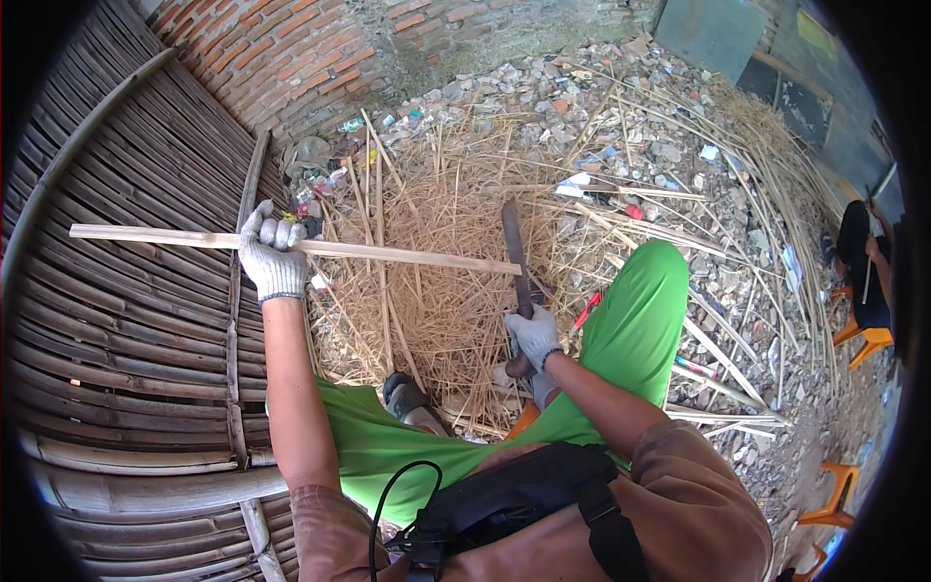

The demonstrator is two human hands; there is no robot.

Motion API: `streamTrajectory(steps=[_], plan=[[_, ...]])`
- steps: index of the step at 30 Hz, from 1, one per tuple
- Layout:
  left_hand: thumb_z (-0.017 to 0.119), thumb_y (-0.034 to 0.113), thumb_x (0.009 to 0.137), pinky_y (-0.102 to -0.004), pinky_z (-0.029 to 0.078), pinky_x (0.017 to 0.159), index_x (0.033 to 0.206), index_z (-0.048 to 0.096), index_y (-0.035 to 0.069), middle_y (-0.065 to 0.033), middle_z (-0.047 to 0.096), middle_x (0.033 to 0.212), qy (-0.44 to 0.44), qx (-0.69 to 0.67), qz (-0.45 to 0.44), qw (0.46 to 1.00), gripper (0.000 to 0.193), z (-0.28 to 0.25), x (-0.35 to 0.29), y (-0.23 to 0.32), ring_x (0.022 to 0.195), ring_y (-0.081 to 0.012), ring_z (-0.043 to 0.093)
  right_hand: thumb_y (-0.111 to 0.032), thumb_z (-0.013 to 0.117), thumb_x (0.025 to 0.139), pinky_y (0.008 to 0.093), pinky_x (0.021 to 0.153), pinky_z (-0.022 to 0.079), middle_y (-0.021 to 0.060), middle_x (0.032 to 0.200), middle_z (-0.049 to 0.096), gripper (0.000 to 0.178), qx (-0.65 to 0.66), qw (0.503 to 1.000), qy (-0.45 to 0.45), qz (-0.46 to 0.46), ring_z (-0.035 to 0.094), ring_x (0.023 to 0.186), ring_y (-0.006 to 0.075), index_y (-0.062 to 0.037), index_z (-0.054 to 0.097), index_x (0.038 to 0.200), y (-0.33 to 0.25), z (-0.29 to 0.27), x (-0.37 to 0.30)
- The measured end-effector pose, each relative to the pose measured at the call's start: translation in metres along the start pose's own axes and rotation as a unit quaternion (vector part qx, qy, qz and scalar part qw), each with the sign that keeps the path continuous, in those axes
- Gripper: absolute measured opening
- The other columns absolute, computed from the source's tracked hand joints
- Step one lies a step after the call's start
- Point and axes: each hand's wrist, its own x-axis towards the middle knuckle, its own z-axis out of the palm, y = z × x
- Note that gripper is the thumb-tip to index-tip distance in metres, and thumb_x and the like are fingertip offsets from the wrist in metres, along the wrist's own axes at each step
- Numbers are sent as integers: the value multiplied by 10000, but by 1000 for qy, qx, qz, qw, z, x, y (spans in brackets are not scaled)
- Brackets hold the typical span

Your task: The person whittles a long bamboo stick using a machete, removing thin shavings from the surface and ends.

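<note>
My left hand (271, 254), in a white knit glove, is closed around a long pale bamboo strip (407, 256) held out sideways. The strip runs from the far left to the middle of the view. My right hand (534, 335), gloved too, grips the handle of a machete (515, 242), whose dark blade points away from me. The strip's right end meets the blade or lies just over it; I cannot tell whether they touch. Below both lies a heap of thin bamboo shavings (456, 223). My knees, in green trousers (640, 310), are spread on either side.
A bamboo slat wall (126, 291) stands close on my left, a brick wall (281, 58) at the back. Rubble (679, 155) and loose bamboo strips (718, 242) cover the ground to the right. Another person (866, 262) sits at the far right near orange stools (863, 338).
</note>
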Motion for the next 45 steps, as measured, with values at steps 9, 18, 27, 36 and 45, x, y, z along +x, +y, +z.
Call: streamTrajectory(steps=[9,18,27,36,45], plan=[[610,149,1013,-306,252,504,984,693,20,81,230,576,13,-26,0,1000,156,-1,2,2,487,-105,182,-302,800,873,412,650,533,68,742,679,281,-232,960,87,-133,672,679,235,-58,681,944,-2,-3,-2],[601,154,1034,-291,261,498,1028,688,7,76,249,590,-37,-62,-4,997,171,-19,12,28,501,-101,220,-354,757,896,505,779,569,192,853,737,329,-349,921,93,-147,723,820,420,-51,678,995,-17,-7,-11],[563,182,1063,-304,277,494,1063,679,-21,68,274,573,-65,-55,3,996,234,-25,4,15,486,-109,227,-374,754,894,518,768,557,207,840,720,344,-330,927,104,-142,717,830,430,-49,660,952,-15,-7,-13],[555,176,1061,-297,278,482,1038,650,-4,70,280,568,-69,-78,-9,995,204,-19,1,13,475,-108,231,-406,738,892,532,737,541,237,802,688,378,-324,925,114,-164,700,801,454,-44,630,880,-24,-9,-18],[565,189,1067,-303,289,490,1070,673,-24,68,274,569,-63,-59,4,996,239,-24,3,15,478,-110,229,-419,782,883,535,746,543,225,832,704,394,-339,922,107,-155,704,827,451,-50,645,912,-19,-9,-14]])
